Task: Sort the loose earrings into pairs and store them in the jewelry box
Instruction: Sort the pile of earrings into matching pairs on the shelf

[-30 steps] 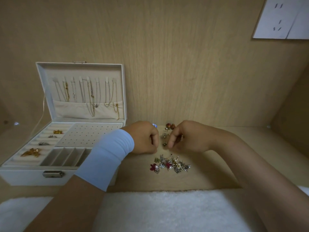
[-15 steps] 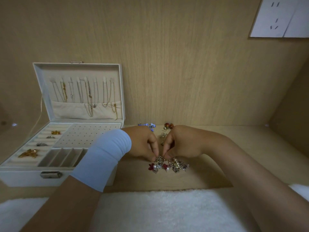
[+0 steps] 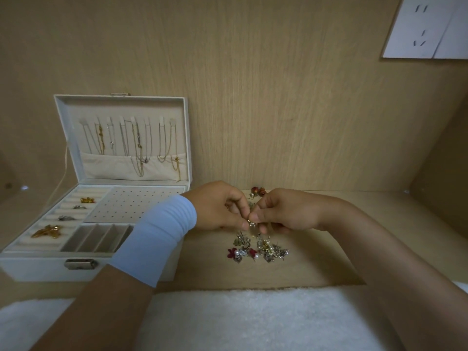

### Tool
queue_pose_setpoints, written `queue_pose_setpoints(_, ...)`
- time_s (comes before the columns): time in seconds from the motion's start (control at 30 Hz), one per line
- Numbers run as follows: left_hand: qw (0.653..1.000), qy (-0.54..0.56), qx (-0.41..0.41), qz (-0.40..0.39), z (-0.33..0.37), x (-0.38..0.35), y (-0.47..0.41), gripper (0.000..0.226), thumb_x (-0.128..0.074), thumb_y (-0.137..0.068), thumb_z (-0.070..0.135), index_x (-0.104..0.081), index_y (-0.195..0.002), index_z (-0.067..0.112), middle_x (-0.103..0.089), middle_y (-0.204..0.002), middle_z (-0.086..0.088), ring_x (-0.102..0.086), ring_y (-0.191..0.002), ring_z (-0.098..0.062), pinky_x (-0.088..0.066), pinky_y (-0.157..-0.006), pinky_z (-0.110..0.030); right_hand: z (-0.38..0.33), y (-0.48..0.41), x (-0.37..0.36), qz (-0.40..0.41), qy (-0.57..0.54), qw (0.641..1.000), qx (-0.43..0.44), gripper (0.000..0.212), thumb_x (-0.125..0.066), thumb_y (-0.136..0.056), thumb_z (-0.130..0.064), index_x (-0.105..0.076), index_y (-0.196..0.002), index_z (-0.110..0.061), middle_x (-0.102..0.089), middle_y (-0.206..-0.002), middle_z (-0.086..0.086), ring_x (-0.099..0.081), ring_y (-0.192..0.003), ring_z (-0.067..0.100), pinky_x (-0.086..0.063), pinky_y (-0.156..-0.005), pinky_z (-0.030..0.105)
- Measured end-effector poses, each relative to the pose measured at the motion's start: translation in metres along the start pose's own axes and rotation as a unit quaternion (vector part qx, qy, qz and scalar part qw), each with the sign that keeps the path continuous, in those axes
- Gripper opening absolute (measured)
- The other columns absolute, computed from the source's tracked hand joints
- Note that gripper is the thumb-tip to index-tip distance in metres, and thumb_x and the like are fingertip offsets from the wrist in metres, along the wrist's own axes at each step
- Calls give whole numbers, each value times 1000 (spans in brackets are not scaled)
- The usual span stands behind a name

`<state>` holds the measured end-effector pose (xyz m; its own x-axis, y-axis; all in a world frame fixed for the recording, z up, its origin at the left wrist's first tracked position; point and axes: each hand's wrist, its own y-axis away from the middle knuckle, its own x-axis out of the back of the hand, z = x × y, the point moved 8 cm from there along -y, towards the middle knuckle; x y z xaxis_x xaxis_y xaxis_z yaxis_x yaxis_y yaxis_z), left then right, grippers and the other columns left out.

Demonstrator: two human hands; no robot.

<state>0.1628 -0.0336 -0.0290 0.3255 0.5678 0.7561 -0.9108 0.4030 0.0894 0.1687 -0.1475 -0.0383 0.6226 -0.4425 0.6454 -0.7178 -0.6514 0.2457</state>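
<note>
A small silvery earring (image 3: 251, 223) with a pale glinting stone is held just above the pale wooden surface (image 3: 316, 269), at the spot where the two hands meet. The left hand (image 3: 217, 206) and the right hand (image 3: 286, 211) each pinch it with thumb and forefinger drawn in narrow, the other fingers folded.

Just nearer the person, the heap of loose earrings (image 3: 258, 248) lies on the surface. It is a tangle of silver hooks and posts, tiny pearls, gold beads and two dark red flower shapes. A pair of glossy red bead earrings (image 3: 257, 191) sits behind the hands, by the wood-grain back wall.

To the left stands the open cream jewelry box (image 3: 38, 268). It has a brass clasp and a perforated stud panel. A gold leaf brooch (image 3: 46, 231) rests on its padded rolls, and thin chain necklaces (image 3: 138, 148) hang in the lid.

A ribbed light-blue wristband (image 3: 157, 239) wraps the left wrist. A fluffy white towel (image 3: 228, 317) lies along the near edge.
</note>
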Motion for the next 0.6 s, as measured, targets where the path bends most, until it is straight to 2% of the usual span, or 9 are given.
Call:
queue_pose_setpoints(0.1, 1000, 0, -4, 18, 1, 3, 0, 14, -81, -78, 24, -73, -89, 20, -70, -79, 8, -59, -64, 4, -51, -70, -19, 5, -4, 1, 14, -7, 1000, -15, 33, -58, -100, -33, -70, -82, -7, -60, -57, 0, -41, -47, 10, -33, -49, 21)
queue_pose_setpoints(0.17, 999, 10, -3, 40, 0, 6, 0, 13, -81, -78, 24, -73, -88, 20, -70, -78, 6, -59, -63, 1, -54, -71, -25, 10, -8, 3, 30, -37, 999, -24, 36, -58, -100, -34, -70, -91, -1, -69, -75, 19, -42, -51, 16, -34, -47, 23)
queue_pose_setpoints(0.2, 998, 20, -2, 55, -1, 8, 0, 12, -81, -79, 24, -73, -86, 20, -70, -76, 6, -60, -61, -1, -55, -72, -29, 12, -9, 5, 43, -67, 996, -28, 37, -58, -100, -32, -69, -99, 3, -71, -85, 21, -43, -50, 16, -33, -44, 22)
queue_pose_setpoints(0.27, 995, 27, -2, 92, -2, 14, 0, 11, -82, -78, 26, -71, -80, 22, -68, -73, 9, -60, -61, -2, -55, -73, -32, 13, -10, 10, 74, -123, 989, -31, 37, -59, -100, -28, -67, -105, 7, -76, -89, 10, -42, -47, 12, -30, -41, 21)
queue_pose_setpoints(0.4, 992, 22, 3, 127, -3, 25, 2, 13, -83, -76, 20, -72, -82, 22, -70, -74, 9, -65, -68, -2, -54, -76, -25, 12, -8, 18, 104, -169, 980, -17, 19, -65, -95, -23, -75, -97, -7, -78, -93, 7, -43, -47, 8, -29, -39, 18)
queue_pose_setpoints(0.47, 993, -25, 33, 107, -8, 24, 3, 13, -82, -76, 20, -73, -85, 23, -72, -76, 10, -68, -77, -5, -53, -80, -23, 18, -5, 30, 140, -189, 972, -27, 18, -66, -95, -20, -74, -99, -4, -78, -91, 6, -43, -46, 8, -28, -39, 18)
queue_pose_setpoints(0.6, 989, -130, 71, 24, -16, 5, 3, 10, -81, -76, 23, -75, -77, 31, -68, -75, 22, -65, -82, 1, -51, -84, -20, 31, 3, 51, 187, -201, 961, -45, 13, -65, -95, -17, -73, -93, -7, -77, -87, 3, -41, -45, 7, -30, -47, 22)
